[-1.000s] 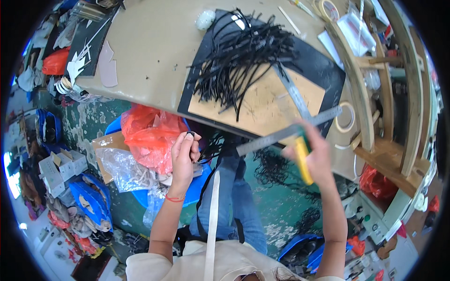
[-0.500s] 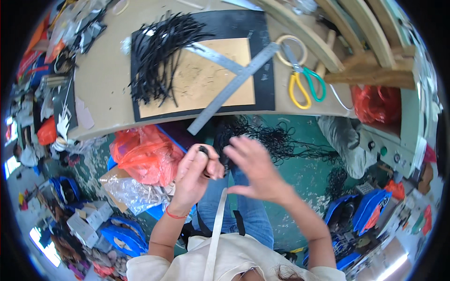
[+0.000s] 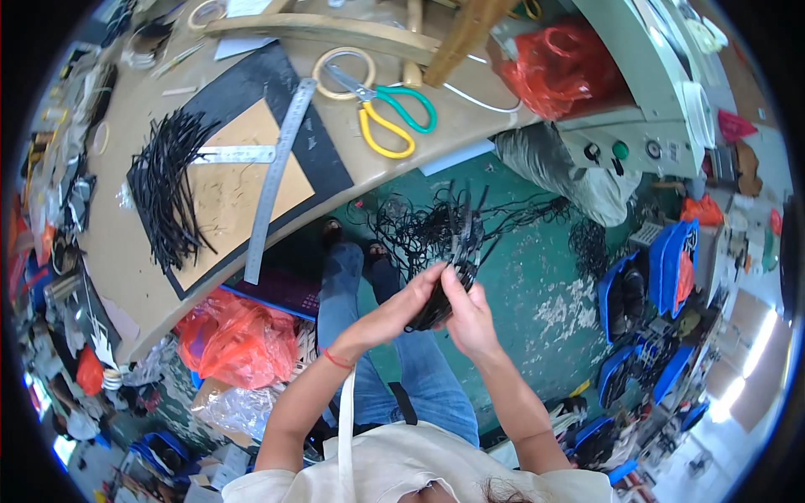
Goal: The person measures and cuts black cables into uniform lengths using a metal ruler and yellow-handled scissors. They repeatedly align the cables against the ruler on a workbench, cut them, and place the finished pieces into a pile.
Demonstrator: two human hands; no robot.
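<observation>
Over the floor to the right of my knees, both hands close round a bundle of thin black strips [image 3: 429, 310]. Its loose ends fan upward past my fingertips. My left hand [image 3: 392, 317] grips it from the left, fingers pressed along its side. My right hand [image 3: 471, 320] holds it from the right, with the thumb on top. A larger pile of black strips [image 3: 172, 189] lies on the table, partly covering a tan board [image 3: 231, 205] on a black mat [image 3: 329, 168]. Below the bundle's loose ends, tangled black cords [image 3: 402, 220] lie on the floor.
Two steel rulers, a long one [image 3: 281, 180] and a short one [image 3: 239, 154], cross on the board. Scissors [image 3: 396, 126] with yellow and green handles lie beside a tape roll [image 3: 369, 59]. A wooden frame [image 3: 335, 28] stands behind. Red plastic bags [image 3: 243, 335] sit under the table edge.
The view has swung to the right. Both hands are now farther right, out over the floor. My right hand, spread and apart before, has closed on the strip bundle together with my left.
</observation>
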